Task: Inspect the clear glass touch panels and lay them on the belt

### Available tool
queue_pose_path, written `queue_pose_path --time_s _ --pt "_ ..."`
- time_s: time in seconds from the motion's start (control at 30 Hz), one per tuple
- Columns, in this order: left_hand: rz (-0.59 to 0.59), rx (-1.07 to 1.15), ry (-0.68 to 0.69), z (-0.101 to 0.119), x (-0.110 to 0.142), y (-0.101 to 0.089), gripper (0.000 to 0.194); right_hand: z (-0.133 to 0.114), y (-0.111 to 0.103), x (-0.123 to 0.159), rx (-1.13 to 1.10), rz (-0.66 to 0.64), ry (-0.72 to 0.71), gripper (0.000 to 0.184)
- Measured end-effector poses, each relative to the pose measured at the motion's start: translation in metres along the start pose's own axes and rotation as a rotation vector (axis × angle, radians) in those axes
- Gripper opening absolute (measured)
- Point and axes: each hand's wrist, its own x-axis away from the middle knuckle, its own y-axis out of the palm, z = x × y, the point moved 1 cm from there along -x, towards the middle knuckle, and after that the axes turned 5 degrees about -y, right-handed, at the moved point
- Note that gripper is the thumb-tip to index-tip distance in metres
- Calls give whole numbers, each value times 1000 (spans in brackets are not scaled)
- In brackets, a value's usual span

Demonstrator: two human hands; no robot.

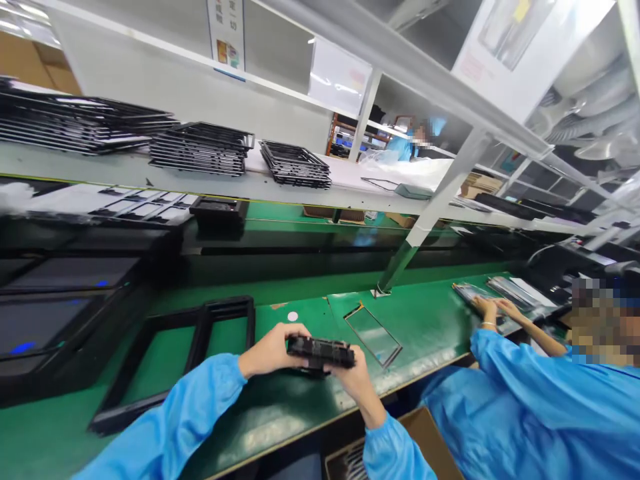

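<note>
Between my two hands, above the green bench, is a stack of narrow black frame-like parts (321, 352), seen end-on and blurred. My left hand (275, 348) grips its left end, thumb below and fingers over the top. At the right end, my right hand (356, 380) is closed around it from below. Just past my hands, a thin glass panel with a dark border (373, 333) lies flat on the bench. Left of my left hand lie black rectangular frames (200, 333), open in the middle.
A co-worker in a blue smock (540, 393) handles clear panels at the right. Stacks of thin black frames (203, 148) line the shelf above. Dark screen units (75, 293) stand at the left. A slanted post (400, 263) meets the bench. A cardboard box (425, 440) sits below its edge.
</note>
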Motion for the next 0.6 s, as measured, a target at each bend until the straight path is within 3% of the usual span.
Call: queue_pose_path --time_s 0.1,0.17,0.23,0.33,0.5,0.6 --pt "-277 -143 97 9 5 -24 2 -9 -12 -2 32 -205 -113 22" --pt "-411 -264 150 9 10 -37 13 -11 -15 -6 170 -388 -258 13" --pt "-477 -389 171 4 11 -45 16 -4 -10 -16 457 -604 -460 16" --pt "-503 -545 146 -12 8 -45 21 23 4 -39 789 -789 -649 11" --pt "-470 -634 89 -30 9 -42 48 63 18 -61 837 -817 -659 9" --pt "-334 -639 44 -31 20 -60 73 66 10 -54 830 -802 -630 8"
